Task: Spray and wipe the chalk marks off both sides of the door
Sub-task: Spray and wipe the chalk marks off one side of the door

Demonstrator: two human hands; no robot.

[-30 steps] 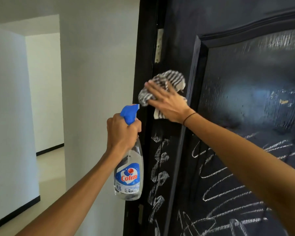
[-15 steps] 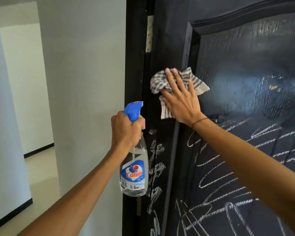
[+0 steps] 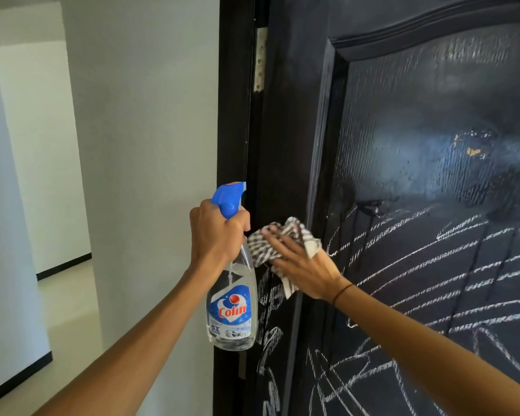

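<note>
Two hands: both are engaged at the door [image 3: 297, 130].
Left hand [image 3: 215, 235]: fingers are curled round the neck of the spray bottle [image 3: 233, 295], held upright beside the frame.
Right hand [image 3: 302, 265]: the striped cloth [image 3: 272, 238] is pressed flat against the door's stile with straight fingers.
Chalk marks [image 3: 433, 280]: scribbles are seen across the lower panel.

A pale hallway at the left of the frame

White walls [image 3: 150, 145] (evenly lit, matte) run down to a black skirting strip [image 3: 15, 382] at lower left; a light floor [image 3: 69, 292] leads into a recess behind.
</note>
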